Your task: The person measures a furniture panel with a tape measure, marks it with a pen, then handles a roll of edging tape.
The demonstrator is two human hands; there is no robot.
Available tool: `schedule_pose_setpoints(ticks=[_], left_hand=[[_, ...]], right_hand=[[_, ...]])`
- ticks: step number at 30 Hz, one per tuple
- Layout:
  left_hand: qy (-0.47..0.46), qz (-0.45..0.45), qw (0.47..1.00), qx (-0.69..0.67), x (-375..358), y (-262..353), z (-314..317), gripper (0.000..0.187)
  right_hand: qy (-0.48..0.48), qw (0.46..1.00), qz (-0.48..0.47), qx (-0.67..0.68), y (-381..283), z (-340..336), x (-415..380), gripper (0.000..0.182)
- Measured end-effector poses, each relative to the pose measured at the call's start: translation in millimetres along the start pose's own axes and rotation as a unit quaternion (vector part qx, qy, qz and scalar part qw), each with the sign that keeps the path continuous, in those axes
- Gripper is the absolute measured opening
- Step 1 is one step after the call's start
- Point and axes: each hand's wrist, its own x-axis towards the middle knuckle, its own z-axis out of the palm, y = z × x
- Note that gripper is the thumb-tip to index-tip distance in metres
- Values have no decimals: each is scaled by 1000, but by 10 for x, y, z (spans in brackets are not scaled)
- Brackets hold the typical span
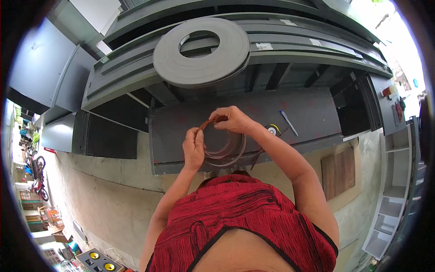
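Between both hands is a loosely wound coil of thin brown strip (206, 124), its lower loops hanging over the dark grey panel. My left hand (194, 147) pinches the coil at its left side. At its upper edge, the fingers of my right hand (233, 121) are closed on the strip. A tape measure (273, 130) lies by my right forearm, partly hidden by it. To the right of that rests a blue-capped pen (288, 123). The dark grey panel (312, 106) under my hands carries faint red marks.
Straight ahead, a large grey roll of banding (167, 59) lies flat on stacked dark boards (290, 41). Grey cabinets (63, 68) stand at left, a shelf unit (392, 190) at right. A brown wooden board (339, 168) is on the concrete floor (104, 181).
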Motion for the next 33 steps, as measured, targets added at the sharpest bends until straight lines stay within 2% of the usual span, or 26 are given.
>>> schedule_pose_setpoints(ticks=[4, 7, 13, 18, 21, 27, 30, 33], left_hand=[[8, 19, 1000, -4, 24, 53, -5, 25], [6, 8, 999, -37, 19, 25, -19, 26], [-15, -4, 997, -73, -30, 0, -84, 27], [-21, -14, 997, -78, -78, -64, -108, 25], [-12, 41, 999, -15, -75, -165, -115, 24], [-6, 45, 999, -10, -52, -53, -146, 21], [45, 114, 992, 18, -30, 116, -140, 18], [16, 83, 996, 39, -45, 62, -197, 16]], right_hand=[[18, 995, -8, 98, 17, -24, 15, 38], [-3, 972, 32, 233, -105, -98, -35, 41], [-45, 971, 47, 229, -146, -116, -51, 40], [-56, 982, 67, 165, -221, -101, -64, 47], [-62, 989, 62, 118, -305, -108, -67, 52], [-71, 990, 37, 115, -355, -119, -46, 59], [-59, 993, 27, 96, -376, -127, -85, 60], [-47, 994, 30, 94, -362, -143, -119, 62]])
